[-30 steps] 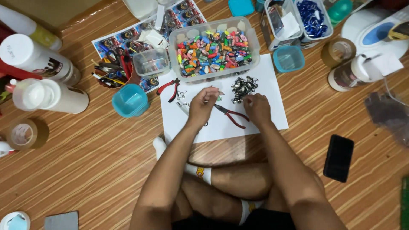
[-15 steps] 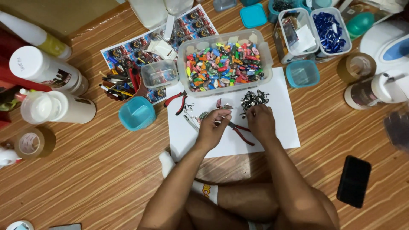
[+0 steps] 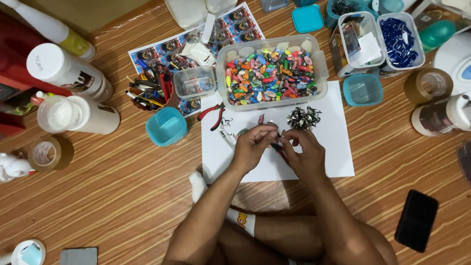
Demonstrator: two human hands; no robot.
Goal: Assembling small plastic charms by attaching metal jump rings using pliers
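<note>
My left hand (image 3: 255, 145) and my right hand (image 3: 304, 152) meet over a white sheet of paper (image 3: 333, 157) on the wooden floor. Their fingertips pinch a small metal piece between them; what it is stays too small to tell. Red-handled pliers lie under the hands, mostly hidden. A pile of small metal rings (image 3: 303, 118) sits on the paper just beyond my right hand. Behind it stands a clear tub of colourful beads (image 3: 270, 73). A second pair of red-handled pliers (image 3: 213, 115) lies at the paper's far left corner.
A teal lid (image 3: 167, 126), a small clear box (image 3: 195, 82), a cup of pens (image 3: 147, 93) and white bottles (image 3: 73, 110) stand left. Tape rolls (image 3: 46, 153) (image 3: 428, 86), blue-bead containers (image 3: 397, 34) and a black phone (image 3: 416, 220) lie around. My crossed legs are below.
Both hands have drawn together at the paper's middle, fingertips now touching around a small piece. The view shifted slightly.
</note>
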